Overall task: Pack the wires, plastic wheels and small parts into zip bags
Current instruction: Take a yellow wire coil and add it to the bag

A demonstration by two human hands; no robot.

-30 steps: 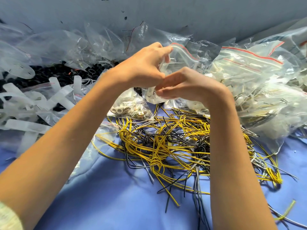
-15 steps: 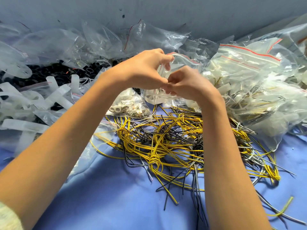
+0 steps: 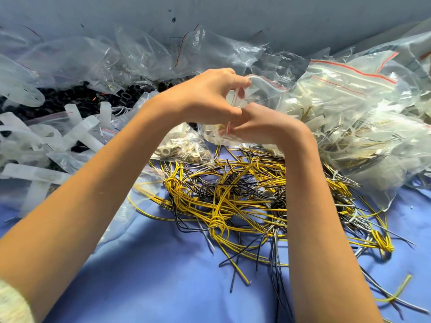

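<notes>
**Sealing of a zip bag.** A small zip bag [image 3: 258, 83] is held above the surface [image 3: 163, 283] between both hands. The left hand [image 3: 203, 96] is closed in a pinch on the bag's upper strip, its fingers [image 3: 229, 74] curled over the red-lined mouth. The right hand [image 3: 263, 127], just below the left and touching it, is curled on the bag's lower edge. The bag's contents cannot be told. The step in hand is judged to be the closing of the seal. For a sound closure, the two ridges of the strip should first be aligned, then pressed together from one end to the other so that no gap is left. Trapped air should be eased out before the last part is shut, and no wire end should be caught in the strip. Below the fingers, the loose yellow and black wires [image 3: 233, 197] lie tangled on the surface, unpacked. Just below and left of the fingers rests a bag of small metal parts [image 3: 184, 152]. Far to their left the black plastic wheels [image 3: 70, 99] are heaped, and to their right filled bags [image 3: 349, 101] are piled.
</notes>
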